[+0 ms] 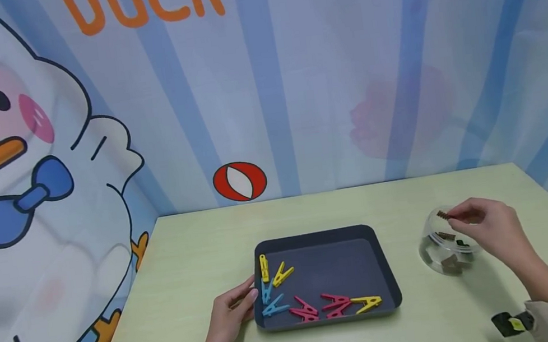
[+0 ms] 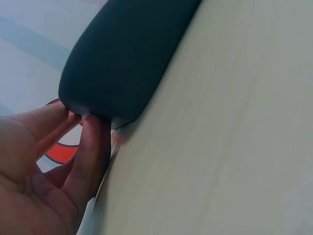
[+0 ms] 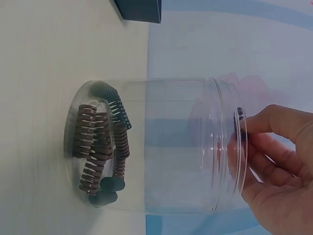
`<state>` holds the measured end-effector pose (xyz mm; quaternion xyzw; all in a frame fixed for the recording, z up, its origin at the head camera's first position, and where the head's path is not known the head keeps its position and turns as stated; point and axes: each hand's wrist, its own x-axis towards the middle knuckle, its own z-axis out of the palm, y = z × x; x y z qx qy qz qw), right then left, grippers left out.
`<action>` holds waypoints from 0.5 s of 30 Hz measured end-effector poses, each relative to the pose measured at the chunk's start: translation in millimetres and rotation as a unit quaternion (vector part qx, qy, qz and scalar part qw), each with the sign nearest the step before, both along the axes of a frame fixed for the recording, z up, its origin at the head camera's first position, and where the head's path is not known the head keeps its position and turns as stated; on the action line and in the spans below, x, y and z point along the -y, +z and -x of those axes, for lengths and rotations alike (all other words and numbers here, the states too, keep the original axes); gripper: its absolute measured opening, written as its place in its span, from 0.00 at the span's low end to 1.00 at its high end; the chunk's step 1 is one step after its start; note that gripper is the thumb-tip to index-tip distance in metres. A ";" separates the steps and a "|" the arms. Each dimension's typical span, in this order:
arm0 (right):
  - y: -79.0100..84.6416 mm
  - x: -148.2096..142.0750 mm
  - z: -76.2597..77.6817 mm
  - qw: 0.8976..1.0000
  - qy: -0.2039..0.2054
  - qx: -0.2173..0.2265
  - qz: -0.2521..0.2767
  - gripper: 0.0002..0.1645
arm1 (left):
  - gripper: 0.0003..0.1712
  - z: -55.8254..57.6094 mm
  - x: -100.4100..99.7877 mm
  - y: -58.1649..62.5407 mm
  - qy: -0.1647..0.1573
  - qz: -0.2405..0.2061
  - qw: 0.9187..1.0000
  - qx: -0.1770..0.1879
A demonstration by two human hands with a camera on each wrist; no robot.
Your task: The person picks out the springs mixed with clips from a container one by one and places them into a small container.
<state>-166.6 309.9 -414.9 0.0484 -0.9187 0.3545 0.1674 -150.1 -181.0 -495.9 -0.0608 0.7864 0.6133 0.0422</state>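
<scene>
My right hand [image 1: 493, 225] pinches a small brown coil spring [image 1: 443, 215] at the mouth of a clear plastic jar [image 3: 176, 147]. Several brown springs [image 3: 85, 129] and dark green springs [image 3: 117, 110] lie at the jar's bottom in the right wrist view. My left hand [image 1: 229, 314] grips the left edge of a dark grey tray [image 1: 390, 276], its thumb against the rim; the left wrist view shows this hand [image 2: 54, 171] at the tray's outer wall [image 2: 122, 58]. Inside the tray lie yellow clothespins [image 1: 264, 268], blue clothespins [image 1: 274, 306] and red clothespins [image 1: 334, 299].
Both containers stand on a pale wooden table [image 1: 196, 247], the jar to the right of the tray. Behind the table hangs a blue striped cloth [image 1: 314, 76] with a printed duck at left. A dark band with a yellow-green patch [image 1: 515, 325] is at the right sleeve.
</scene>
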 end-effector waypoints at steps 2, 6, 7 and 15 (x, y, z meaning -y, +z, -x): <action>-0.2 -0.4 0.8 1.000 -0.003 0.003 -0.004 0.06 | 0.23 0.7 -0.2 0.6 0.001 -0.001 1.000 -0.002; -1.2 -0.7 1.4 1.000 -0.009 0.009 -0.008 0.05 | 0.23 0.6 -0.5 1.5 0.003 -0.002 1.000 0.001; -1.6 -0.6 1.4 1.000 -0.010 0.010 -0.008 0.05 | 0.23 0.3 -0.4 1.7 0.003 -0.001 1.000 0.002; -2.6 0.3 3.1 1.000 -0.014 0.009 -0.018 0.05 | 0.24 -2.5 -0.5 3.6 0.003 -0.007 1.000 0.007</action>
